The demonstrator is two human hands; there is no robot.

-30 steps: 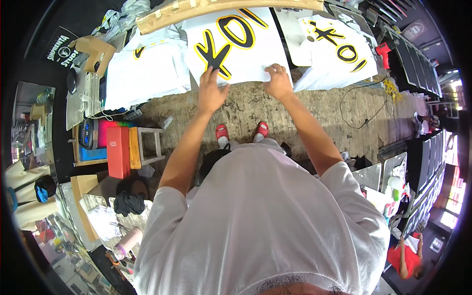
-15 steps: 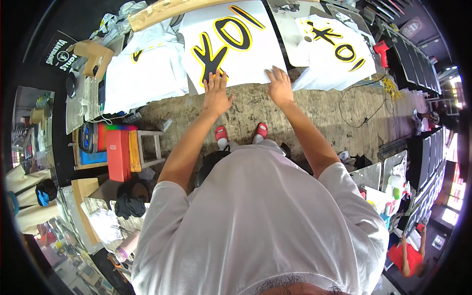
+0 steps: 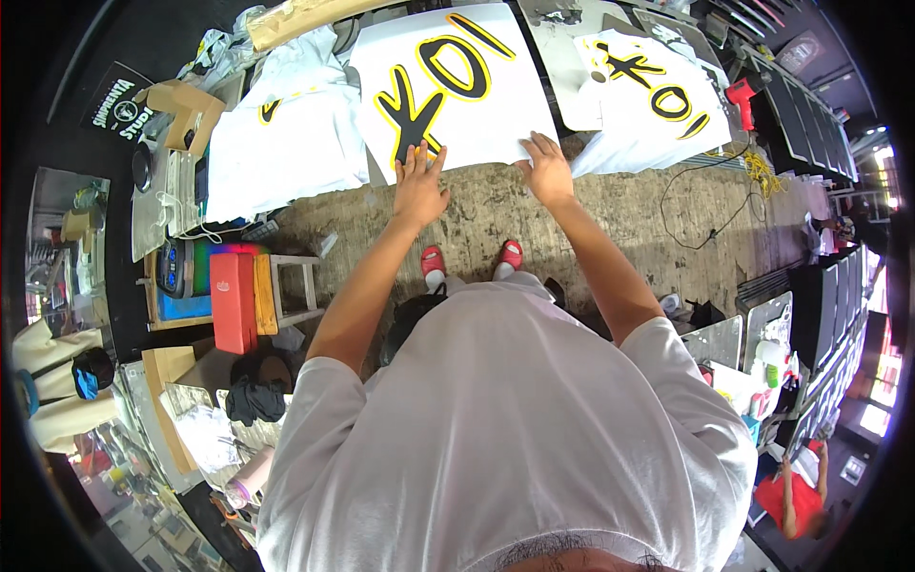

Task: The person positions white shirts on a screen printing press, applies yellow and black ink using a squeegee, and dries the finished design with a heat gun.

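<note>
A white fabric piece (image 3: 505,105) with large black shapes outlined in yellow lies flat in front of me. My left hand (image 3: 420,191) rests with its fingers stretched over the near edge, fingertips on the lower end of the print. At the near right corner, my right hand (image 3: 548,173) lies with extended fingers on the fabric's edge. Left of it a white cloth (image 3: 286,153), mostly plain with a bit of the same print, hangs in folds over its support. A similarly printed white cloth (image 3: 620,124) lies to the right.
A red heat gun (image 3: 740,100) stands at the far right near a yellow cord (image 3: 760,176). Left are an open cardboard box (image 3: 181,110), a red box (image 3: 234,303) and a wooden stool (image 3: 295,286). Behind me to the right is a person in red (image 3: 789,500).
Both hands stay at the fabric's near edge, with only slight shifts of the fingers. The whole view has moved a little.
</note>
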